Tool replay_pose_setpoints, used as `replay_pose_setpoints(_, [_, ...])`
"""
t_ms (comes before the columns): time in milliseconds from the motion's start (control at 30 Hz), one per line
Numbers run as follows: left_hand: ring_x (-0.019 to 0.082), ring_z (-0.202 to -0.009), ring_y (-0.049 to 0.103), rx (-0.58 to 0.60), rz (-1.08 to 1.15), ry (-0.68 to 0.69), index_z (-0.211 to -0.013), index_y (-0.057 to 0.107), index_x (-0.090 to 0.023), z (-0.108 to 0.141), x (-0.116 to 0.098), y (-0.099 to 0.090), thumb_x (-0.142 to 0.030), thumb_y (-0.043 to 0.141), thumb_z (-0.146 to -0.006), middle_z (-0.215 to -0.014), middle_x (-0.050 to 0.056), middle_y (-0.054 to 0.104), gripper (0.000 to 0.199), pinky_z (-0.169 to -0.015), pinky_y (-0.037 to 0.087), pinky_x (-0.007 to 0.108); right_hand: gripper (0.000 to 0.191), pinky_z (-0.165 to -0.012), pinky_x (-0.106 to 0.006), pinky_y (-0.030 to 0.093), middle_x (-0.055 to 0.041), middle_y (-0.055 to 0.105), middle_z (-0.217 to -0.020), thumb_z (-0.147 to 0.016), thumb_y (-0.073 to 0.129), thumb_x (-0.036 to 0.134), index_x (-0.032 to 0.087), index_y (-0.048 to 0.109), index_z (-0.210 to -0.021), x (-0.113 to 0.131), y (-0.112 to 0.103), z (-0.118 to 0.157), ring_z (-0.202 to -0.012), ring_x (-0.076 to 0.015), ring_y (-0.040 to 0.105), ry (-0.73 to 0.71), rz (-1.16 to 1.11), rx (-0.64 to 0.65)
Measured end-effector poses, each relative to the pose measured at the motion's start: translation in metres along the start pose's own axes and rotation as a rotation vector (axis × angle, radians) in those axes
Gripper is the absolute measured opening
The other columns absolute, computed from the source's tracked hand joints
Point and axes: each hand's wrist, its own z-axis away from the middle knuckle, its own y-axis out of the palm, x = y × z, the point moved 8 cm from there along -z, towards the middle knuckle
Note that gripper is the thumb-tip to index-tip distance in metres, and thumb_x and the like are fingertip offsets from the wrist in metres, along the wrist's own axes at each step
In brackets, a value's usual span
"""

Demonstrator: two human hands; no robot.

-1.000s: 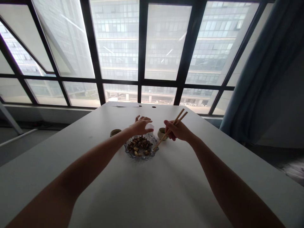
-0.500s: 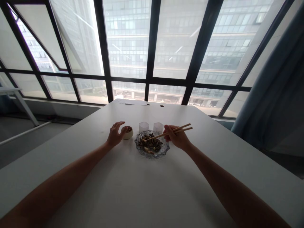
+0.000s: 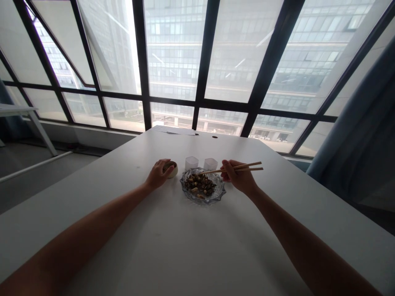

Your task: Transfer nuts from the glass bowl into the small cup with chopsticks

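My right hand (image 3: 239, 176) is closed around a pair of wooden chopsticks (image 3: 249, 166). Their tips reach over the back of a clear glass dish (image 3: 220, 192) with a scalloped rim. Inside the dish lies a mix of dark seeds (image 3: 200, 183) and a few peanuts (image 3: 200, 196); whether the tips pinch anything is too small to tell. To the left of the dish, my left hand (image 3: 159, 174) is wrapped round the side of a small rounded cream cup (image 3: 174, 172), with its thumb at the near side. The hand partly hides the cup's opening.
Just behind the dish stand two small translucent cups, a left one (image 3: 191, 163) and a right one (image 3: 211, 164). Paper (image 3: 175, 130) lies at the far end of the white table (image 3: 197, 246). Windows rise beyond, and a blue curtain (image 3: 354, 152) hangs at the right.
My left hand has closed in from beside the cream cup to around it. The chopstick tips have shifted from the middle of the seeds toward the back rim. The whole view has shifted slightly.
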Motion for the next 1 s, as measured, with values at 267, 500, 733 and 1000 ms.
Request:
replay_pose_setpoints(267, [0.03,-0.12,0.06,0.006,0.013,-0.004,-0.122,0.062,-0.019,0.0,0.0,0.001,-0.055,0.052,-0.093,-0.125,0.013,0.065,0.047,-0.105,0.048,0.048,0.05,-0.051,-0.026,0.053,-0.0047,0.07,-0.058,-0.091,0.059,0.064,0.02,0.068,-0.068,-0.011,0.021,0.007,-0.052,-0.0164,0.066,-0.127,0.134,0.116])
replay_pose_setpoints(500, [0.03,-0.12,0.06,0.012,0.019,-0.022,-0.124,0.06,-0.018,0.001,0.002,0.001,-0.055,0.056,-0.091,-0.127,0.014,0.065,0.05,-0.105,0.048,0.048,0.05,-0.048,-0.026,0.053,-0.0048,0.07,-0.06,-0.09,0.06,0.065,0.02,0.067,-0.068,-0.016,0.021,0.009,-0.05,-0.0164,0.066,-0.108,0.046,0.077])
replay_pose_setpoints(733, [0.029,-0.113,0.066,0.043,0.06,-0.037,-0.135,0.049,-0.019,0.003,0.006,0.004,-0.045,0.08,-0.071,-0.127,0.016,0.066,0.076,-0.097,0.055,0.047,0.056,-0.039,-0.028,0.052,-0.0056,0.068,-0.054,-0.074,0.072,0.073,0.018,0.066,-0.069,-0.057,-0.003,-0.004,-0.042,-0.017,0.062,0.295,-0.408,-0.196])
replay_pose_setpoints(1000, [0.028,-0.112,0.066,0.008,0.052,-0.003,-0.137,0.047,-0.02,0.004,0.001,0.001,-0.041,0.081,-0.068,-0.125,0.015,0.065,0.079,-0.096,0.055,0.046,0.048,-0.04,-0.026,0.053,-0.007,0.068,-0.056,-0.085,0.069,0.062,0.016,0.065,-0.071,-0.076,-0.008,-0.008,-0.042,-0.0158,0.063,0.417,-0.566,-0.235])
